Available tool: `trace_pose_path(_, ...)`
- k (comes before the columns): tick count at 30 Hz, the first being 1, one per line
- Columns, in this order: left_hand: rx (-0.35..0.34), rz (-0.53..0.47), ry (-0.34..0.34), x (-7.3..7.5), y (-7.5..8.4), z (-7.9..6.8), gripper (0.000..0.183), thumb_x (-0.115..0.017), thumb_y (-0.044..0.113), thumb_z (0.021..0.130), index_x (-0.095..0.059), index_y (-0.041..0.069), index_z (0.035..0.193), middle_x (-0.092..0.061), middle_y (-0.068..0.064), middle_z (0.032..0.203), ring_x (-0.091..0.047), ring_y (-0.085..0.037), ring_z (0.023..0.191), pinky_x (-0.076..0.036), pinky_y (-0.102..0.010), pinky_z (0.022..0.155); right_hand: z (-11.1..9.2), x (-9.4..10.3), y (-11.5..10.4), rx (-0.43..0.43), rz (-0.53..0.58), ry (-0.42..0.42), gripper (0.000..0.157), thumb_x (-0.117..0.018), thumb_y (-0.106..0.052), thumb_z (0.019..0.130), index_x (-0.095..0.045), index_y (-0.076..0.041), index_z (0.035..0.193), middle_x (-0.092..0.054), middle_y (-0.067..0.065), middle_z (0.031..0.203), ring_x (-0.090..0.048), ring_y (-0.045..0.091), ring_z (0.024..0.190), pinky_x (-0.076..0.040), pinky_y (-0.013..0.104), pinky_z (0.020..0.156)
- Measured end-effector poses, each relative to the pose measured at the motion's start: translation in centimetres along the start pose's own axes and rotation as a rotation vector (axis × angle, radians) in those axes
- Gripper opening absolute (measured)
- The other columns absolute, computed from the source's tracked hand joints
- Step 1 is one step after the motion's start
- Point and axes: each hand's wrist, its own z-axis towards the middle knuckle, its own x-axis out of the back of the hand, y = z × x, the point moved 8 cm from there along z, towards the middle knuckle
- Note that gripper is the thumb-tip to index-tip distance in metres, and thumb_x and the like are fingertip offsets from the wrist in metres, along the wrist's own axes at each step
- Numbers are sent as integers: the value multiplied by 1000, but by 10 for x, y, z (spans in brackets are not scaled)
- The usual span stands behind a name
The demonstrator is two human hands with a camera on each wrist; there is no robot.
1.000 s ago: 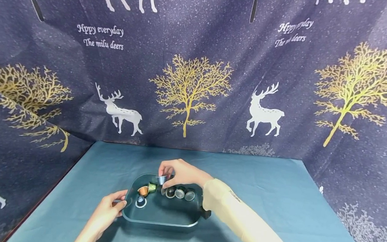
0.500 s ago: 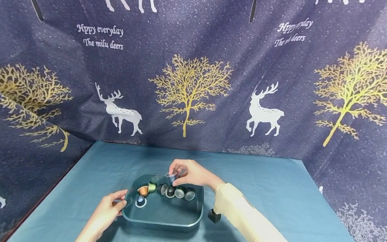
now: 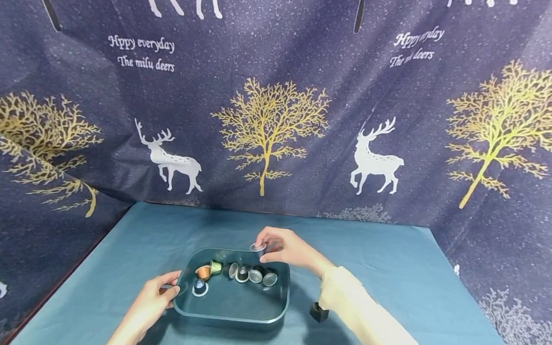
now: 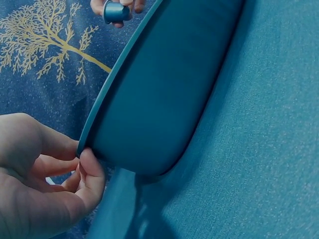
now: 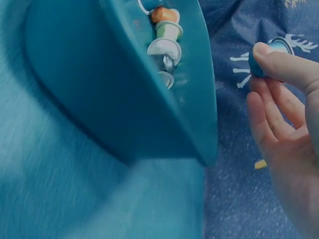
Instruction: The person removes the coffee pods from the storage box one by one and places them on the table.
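My left hand (image 3: pixel 154 295) grips the left rim of a dark teal plastic bin (image 3: pixel 229 318), thumb outside, as the left wrist view shows. With thumb and fingers, my right hand (image 3: pixel 290 247) pinches a blue coffee capsule (image 4: pixel 117 12), held up over the bin's back right rim in the head view. Inside the bin, an orange capsule (image 3: pixel 203 272), a green capsule (image 3: pixel 216 268) and a blue capsule (image 3: pixel 199 288) lie grouped at the left. A dark capsule (image 3: pixel 242 275) and several others with silver lids (image 3: pixel 270 279) line up toward the back right.
The bin stands on a teal cloth-covered table (image 3: pixel 383 287). Behind it hangs a dark blue curtain (image 3: pixel 304 174) printed with deer and yellow trees. A small black block (image 3: pixel 319 312) shows under the right wrist.
My right hand has moved right with the blue capsule, from over the back middle of the bin to its back right. The left hand stays on the rim.
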Motion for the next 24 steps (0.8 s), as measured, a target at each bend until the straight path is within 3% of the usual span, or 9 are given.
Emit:
trace_pose_path(9,0,8,7,1,3,-2,43,-50,3,97,-49,-10,138,-57,-26,122,-61,-22,91,-53,-30,66,-15,16,12,-10,2,85,28,-73,-7,88,-65,-21,110,-67,0,115,-64,13,108,-54,35,92)
trace_pose_path(16,-1,8,2,0,4,-3,43,-50,2,96,-49,-11,138,-57,-27,122,-62,-22,91,-52,-30,66,-24,26,21,-30,-16,152,38,-74,-3,85,-60,-14,117,-68,6,116,-65,16,106,-55,38,88)
trace_pose_path(24,0,2,17,0,2,-2,44,-51,3,97,-49,-10,138,-55,-26,121,-61,-21,90,-52,-28,64,-36,36,36,-82,-50,205,50,-77,-5,83,-61,-24,126,-68,4,117,-68,21,102,-55,41,91)
